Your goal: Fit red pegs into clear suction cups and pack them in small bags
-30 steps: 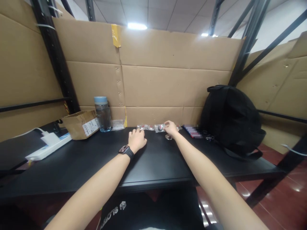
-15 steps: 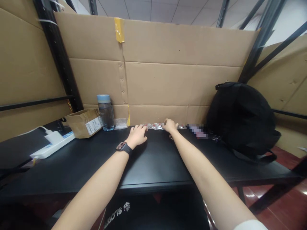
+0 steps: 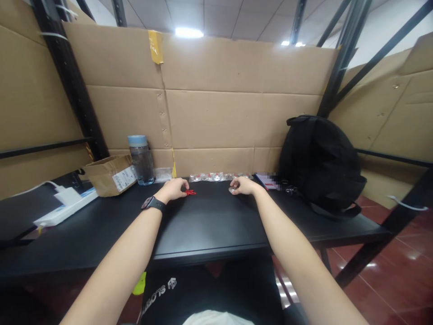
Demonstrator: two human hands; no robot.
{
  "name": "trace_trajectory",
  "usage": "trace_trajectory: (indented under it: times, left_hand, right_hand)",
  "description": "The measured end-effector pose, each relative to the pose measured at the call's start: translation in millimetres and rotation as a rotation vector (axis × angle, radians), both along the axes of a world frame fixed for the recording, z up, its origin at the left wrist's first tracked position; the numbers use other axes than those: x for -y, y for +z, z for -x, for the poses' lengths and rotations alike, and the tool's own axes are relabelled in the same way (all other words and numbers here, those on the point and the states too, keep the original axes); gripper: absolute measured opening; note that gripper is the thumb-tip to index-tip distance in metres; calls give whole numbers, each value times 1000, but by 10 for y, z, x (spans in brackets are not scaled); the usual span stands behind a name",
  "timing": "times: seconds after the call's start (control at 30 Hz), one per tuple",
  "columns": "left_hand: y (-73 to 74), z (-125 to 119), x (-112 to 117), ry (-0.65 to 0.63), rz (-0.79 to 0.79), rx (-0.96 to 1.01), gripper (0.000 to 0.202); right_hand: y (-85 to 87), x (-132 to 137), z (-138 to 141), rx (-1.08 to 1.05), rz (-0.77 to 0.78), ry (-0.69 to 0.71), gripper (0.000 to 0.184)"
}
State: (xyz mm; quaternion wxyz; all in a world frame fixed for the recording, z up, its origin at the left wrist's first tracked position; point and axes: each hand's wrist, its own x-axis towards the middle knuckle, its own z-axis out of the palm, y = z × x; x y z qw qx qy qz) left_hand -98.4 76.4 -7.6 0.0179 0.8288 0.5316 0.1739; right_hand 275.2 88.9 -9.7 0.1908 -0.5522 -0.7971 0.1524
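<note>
My left hand (image 3: 173,189), with a dark watch (image 3: 153,203) on its wrist, is low over the black tabletop. Its fingers are closed on a small bundle of red cord-like loops (image 3: 191,192), which stick out to the right. My right hand (image 3: 245,185) pinches a small, shiny, roundish piece (image 3: 232,190) between thumb and fingers; its exact kind is too small to make out. Just behind both hands, along the cardboard wall, runs a row of clear plastic packets (image 3: 216,177) with silvery and red contents.
On the left stand a blue-lidded bottle (image 3: 142,162), an opened cardboard box (image 3: 108,176) and a white power strip (image 3: 67,207) with a plug. A black backpack (image 3: 318,162) sits at the right, beside a flat purplish item (image 3: 267,180). Cardboard (image 3: 216,117) walls off the back.
Both hands have come back from the packets, the left one leftward. Red loops now show at my left fingers and a shiny piece at my right. The view has shifted slightly.
</note>
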Motion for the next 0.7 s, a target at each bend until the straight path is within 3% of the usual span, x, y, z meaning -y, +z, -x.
trace_trajectory:
  times: [0.13, 0.7]
  left_hand:
    - [20, 41, 6, -12, 23, -14, 12]
    - [21, 34, 19, -45, 61, -17, 4]
  right_hand:
    - [-1, -11, 52, -16, -31, -18, 39]
    - [86, 94, 137, -101, -158, -40, 34]
